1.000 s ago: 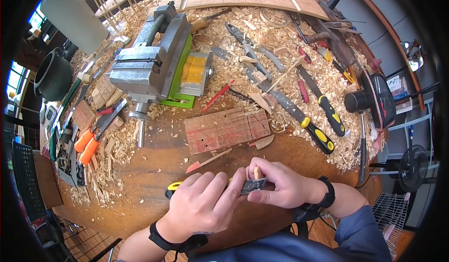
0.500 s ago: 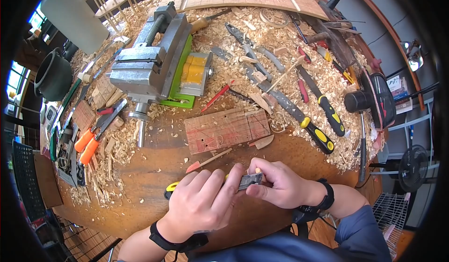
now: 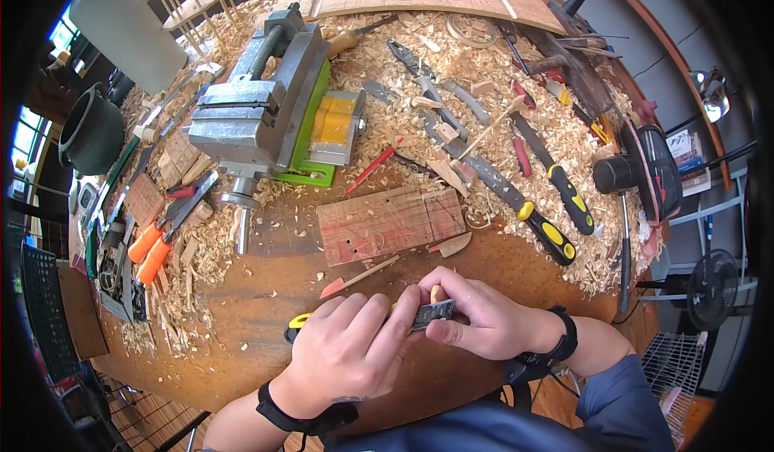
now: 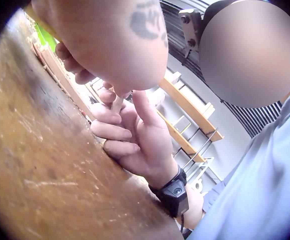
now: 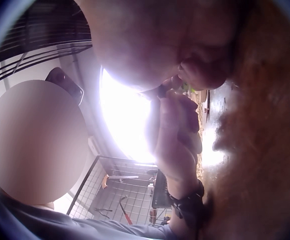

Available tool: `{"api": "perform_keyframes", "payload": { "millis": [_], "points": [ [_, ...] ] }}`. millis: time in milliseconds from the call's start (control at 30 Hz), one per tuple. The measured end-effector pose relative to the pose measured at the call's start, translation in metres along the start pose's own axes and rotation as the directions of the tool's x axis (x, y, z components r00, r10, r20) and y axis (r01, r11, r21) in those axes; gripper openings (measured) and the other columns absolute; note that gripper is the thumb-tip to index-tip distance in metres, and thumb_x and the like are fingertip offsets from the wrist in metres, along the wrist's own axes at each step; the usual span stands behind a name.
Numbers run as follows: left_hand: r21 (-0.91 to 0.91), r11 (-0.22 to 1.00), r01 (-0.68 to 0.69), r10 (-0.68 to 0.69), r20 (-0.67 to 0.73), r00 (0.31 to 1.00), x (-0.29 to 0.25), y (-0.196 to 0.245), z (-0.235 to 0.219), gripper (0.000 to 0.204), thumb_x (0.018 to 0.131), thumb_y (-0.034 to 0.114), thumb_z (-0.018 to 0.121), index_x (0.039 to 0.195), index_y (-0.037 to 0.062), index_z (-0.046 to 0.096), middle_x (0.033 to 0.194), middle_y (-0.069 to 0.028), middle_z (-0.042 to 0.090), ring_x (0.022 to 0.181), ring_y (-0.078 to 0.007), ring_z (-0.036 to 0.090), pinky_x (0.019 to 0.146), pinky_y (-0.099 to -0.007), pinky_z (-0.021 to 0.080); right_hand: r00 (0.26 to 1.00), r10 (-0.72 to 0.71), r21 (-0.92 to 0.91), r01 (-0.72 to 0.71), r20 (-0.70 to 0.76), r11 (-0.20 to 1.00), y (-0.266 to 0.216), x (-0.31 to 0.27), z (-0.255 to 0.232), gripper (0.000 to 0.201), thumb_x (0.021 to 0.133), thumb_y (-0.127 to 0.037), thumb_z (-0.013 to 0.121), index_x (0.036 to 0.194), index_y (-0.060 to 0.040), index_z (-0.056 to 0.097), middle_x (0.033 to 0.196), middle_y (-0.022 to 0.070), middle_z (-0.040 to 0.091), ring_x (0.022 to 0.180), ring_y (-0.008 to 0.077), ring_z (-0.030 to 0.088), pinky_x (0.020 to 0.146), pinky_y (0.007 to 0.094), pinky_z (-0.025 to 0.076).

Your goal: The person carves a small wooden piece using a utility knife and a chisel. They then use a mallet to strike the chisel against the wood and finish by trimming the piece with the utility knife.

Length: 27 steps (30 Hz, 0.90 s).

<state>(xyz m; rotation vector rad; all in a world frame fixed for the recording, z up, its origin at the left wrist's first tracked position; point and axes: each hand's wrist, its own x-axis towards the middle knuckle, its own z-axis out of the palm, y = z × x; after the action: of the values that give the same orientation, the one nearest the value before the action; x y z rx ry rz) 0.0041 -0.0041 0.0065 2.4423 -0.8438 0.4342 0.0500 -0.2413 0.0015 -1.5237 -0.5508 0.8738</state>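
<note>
In the head view, we see the left hand [image 3: 347, 355] curled round a knife [image 3: 433, 314], its yellow and black handle end poking out on one side and its grey blade on the other. The right hand [image 3: 488, 316] pinches a small piece of wood [image 3: 436, 294] right by the blade, above the near part of the worktop [image 3: 266, 307]. Beyond them we see a red-tipped stick [image 3: 359, 277], then a flat board [image 3: 387, 226]. From the left wrist view, we see the right hand's fingers bent round the slim piece of wood, beside the left hand. In the right wrist view, both hands meet, but it is too dark for us to tell what they grip.
</note>
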Motion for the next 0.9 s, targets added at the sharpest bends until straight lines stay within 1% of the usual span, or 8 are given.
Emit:
{"api": "perform_keyframes", "payload": {
  "millis": [100,233,300,333,400,600,800,900],
  "points": [
    [-0.004,1.000,-0.002,0.002,0.007,1.000,-0.001,0.000,0.000,0.049,0.084,0.021,0.078,0.128,-0.0013,0.072,0.078,-0.0031,0.055,0.063,-0.0167,0.056,0.055,-0.0317,0.045,1.000,-0.004,-0.008,0.004,0.004,1.000,0.000,0.000,0.000,0.048,0.109,-0.038,0.068,0.133,-0.0025,0.047,0.110,0.0112,0.066,0.085,0.0122,0.063,0.077,0.0294,0.054],
    [-0.003,1.000,0.000,0.000,0.013,1.000,-0.001,-0.001,0.000,0.050,0.084,0.021,0.078,0.128,-0.0013,0.072,0.078,-0.0031,0.056,0.063,-0.0168,0.056,0.055,-0.0321,0.045,1.000,-0.001,0.007,0.001,-0.022,1.000,0.000,0.000,0.001,0.048,0.109,-0.040,0.068,0.132,-0.0024,0.048,0.106,0.0108,0.066,0.084,0.0123,0.062,0.074,0.0296,0.052],
    [0.012,1.000,-0.009,0.009,0.008,1.000,-0.001,-0.002,0.000,0.051,0.083,0.021,0.078,0.129,-0.0015,0.072,0.079,-0.0032,0.056,0.063,-0.0170,0.056,0.056,-0.0325,0.045,0.999,-0.024,-0.088,0.021,-0.034,0.996,0.006,0.000,0.000,0.048,0.108,-0.042,0.069,0.128,-0.0020,0.050,0.095,0.0100,0.065,0.077,0.0123,0.059,0.069,0.0304,0.049],
    [0.012,1.000,-0.008,0.008,0.008,1.000,-0.001,-0.002,0.000,0.051,0.083,0.021,0.078,0.129,-0.0015,0.072,0.079,-0.0032,0.056,0.063,-0.0170,0.056,0.056,-0.0325,0.045,0.999,-0.024,-0.088,0.021,-0.033,0.996,0.005,0.000,0.001,0.048,0.108,-0.042,0.069,0.128,-0.0020,0.050,0.095,0.0100,0.065,0.077,0.0123,0.059,0.069,0.0304,0.049],
    [0.028,1.000,-0.014,0.014,0.003,1.000,0.000,-0.001,0.000,0.052,0.083,0.020,0.078,0.129,-0.0018,0.072,0.079,-0.0034,0.056,0.063,-0.0172,0.056,0.056,-0.0329,0.045,0.998,-0.021,-0.041,0.019,-0.055,0.999,0.004,0.000,0.002,0.046,0.108,-0.044,0.069,0.120,-0.0028,0.052,0.078,0.0077,0.059,0.067,0.0125,0.054,0.062,0.0323,0.044],
    [0.051,0.999,0.002,-0.002,0.008,1.000,0.000,0.001,-0.002,0.053,0.082,0.020,0.077,0.130,-0.0019,0.072,0.080,-0.0036,0.057,0.063,-0.0173,0.056,0.057,-0.0331,0.047,0.995,-0.026,-0.084,0.018,-0.094,0.996,0.005,0.000,0.004,0.043,0.108,-0.043,0.069,0.106,-0.0033,0.053,0.062,0.0058,0.051,0.055,0.0151,0.047,0.054,0.0352,0.038],
    [0.076,0.997,0.005,-0.004,-0.019,1.000,0.001,0.000,-0.001,0.053,0.082,0.019,0.077,0.130,-0.0025,0.072,0.080,-0.0040,0.057,0.064,-0.0172,0.057,0.059,-0.0338,0.050,0.985,-0.060,-0.148,0.036,-0.163,0.988,0.003,0.001,0.011,0.045,0.108,-0.042,0.069,0.093,-0.0022,0.053,0.060,0.0083,0.050,0.053,0.0186,0.045,0.053,0.0364,0.037],
    [0.063,0.998,0.013,-0.012,-0.028,1.000,0.000,0.001,0.000,0.053,0.082,0.019,0.077,0.130,-0.0032,0.071,0.081,-0.0044,0.058,0.064,-0.0171,0.057,0.059,-0.0344,0.050,0.987,-0.093,-0.198,0.066,-0.134,0.978,0.005,0.000,0.008,0.045,0.109,-0.043,0.066,0.096,-0.0027,0.053,0.061,0.0087,0.049,0.054,0.0198,0.045,0.053,0.0370,0.038]
  ]
}}
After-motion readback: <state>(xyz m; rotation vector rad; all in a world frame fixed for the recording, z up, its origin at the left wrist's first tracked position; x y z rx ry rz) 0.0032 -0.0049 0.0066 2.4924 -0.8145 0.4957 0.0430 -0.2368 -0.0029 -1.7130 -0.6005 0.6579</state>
